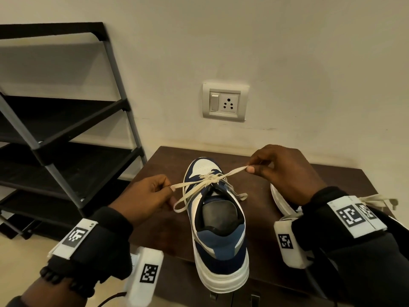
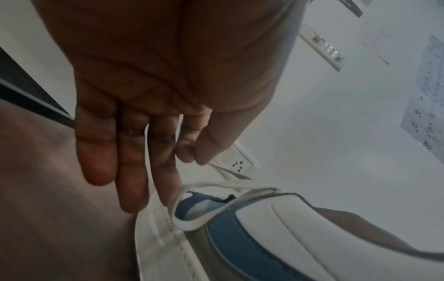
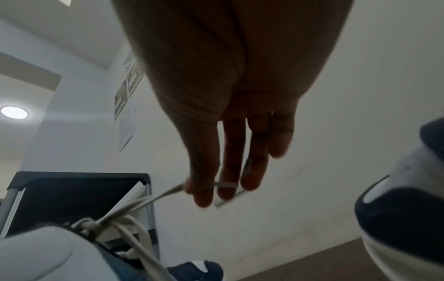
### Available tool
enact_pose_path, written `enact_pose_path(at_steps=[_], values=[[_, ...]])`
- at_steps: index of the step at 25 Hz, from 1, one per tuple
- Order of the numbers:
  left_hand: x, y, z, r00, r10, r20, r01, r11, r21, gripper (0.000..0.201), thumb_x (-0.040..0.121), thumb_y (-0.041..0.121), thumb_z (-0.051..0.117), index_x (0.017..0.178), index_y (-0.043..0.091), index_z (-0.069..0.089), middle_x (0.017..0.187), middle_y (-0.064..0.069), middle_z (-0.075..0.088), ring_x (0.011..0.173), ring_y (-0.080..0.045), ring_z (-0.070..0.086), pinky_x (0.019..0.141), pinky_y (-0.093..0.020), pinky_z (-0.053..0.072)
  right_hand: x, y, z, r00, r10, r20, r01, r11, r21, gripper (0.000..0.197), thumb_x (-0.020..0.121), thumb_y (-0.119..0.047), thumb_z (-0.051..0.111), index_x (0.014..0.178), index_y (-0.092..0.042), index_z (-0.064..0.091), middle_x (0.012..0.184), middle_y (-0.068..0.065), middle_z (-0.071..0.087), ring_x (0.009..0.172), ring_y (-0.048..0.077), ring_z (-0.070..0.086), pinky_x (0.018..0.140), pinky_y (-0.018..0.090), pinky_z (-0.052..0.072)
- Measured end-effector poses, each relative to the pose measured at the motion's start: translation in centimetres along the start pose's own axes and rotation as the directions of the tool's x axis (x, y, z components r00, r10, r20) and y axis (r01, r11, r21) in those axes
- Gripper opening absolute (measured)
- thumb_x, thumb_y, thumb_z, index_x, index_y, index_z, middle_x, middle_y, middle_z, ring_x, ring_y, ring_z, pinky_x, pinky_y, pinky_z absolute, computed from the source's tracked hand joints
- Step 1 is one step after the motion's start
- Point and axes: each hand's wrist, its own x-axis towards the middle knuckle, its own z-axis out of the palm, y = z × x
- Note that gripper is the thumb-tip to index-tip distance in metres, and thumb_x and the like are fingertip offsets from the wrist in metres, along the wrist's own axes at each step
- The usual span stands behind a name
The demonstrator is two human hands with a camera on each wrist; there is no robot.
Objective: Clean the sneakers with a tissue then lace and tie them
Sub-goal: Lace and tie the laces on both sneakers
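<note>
Tabletop (image 1: pixel 261 209): second sneaker (image 1: pixel 280 201) mostly hidden.

A plain cream wall (image 1: pixel 287 52) fills the back of the room, carrying a switch-and-socket plate (image 1: pixel 224 102) just above a dark brown wooden bench (image 1: pixel 261 209) set against it. To the left stands a black shelf rack (image 1: pixel 66 120) with grey metal poles on a pale floor (image 1: pixel 20 251). A round ceiling light (image 3: pixel 14 112) glows overhead, and papers (image 3: pixel 126 121) are pinned to a wall
</note>
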Motion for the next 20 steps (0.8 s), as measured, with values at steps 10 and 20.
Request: enact_pose_path(at_steps=[10,20], values=[[-0.6,1.8,1.4,0.963,0.264,0.05,-0.266,0.963,0.043,0.009,0.094,0.025,0.053,0.101,0.027,0.059,0.092,0.005,0.065,0.085,-0.005,0.062,0.078,-0.026,0.052,-0.2,-1.5,2.6,0.963,-0.157,0.22,0.123,0.98,0.157,0.019,0.093,-0.02,0.057,0.108,-0.03,0.063,0.1,-0.015,0.066,0.092,0.001,0.058,0.077,0.013,0.043],[-0.3,2.4,1.4,0.994,0.098,-0.049,-0.106,0.976,-0.193,0.015,0.089,0.015,0.062,0.102,0.019,0.055,0.09,-0.008,0.055,0.071,-0.013,0.051,0.058,-0.021,0.042,-0.4,-0.1,2.0,0.977,-0.035,0.211,-0.019,0.968,0.249,0.021,0.087,-0.027,0.064,0.104,-0.021,0.053,0.087,-0.002,0.06,0.077,0.013,0.056,0.069,0.026,0.045]])
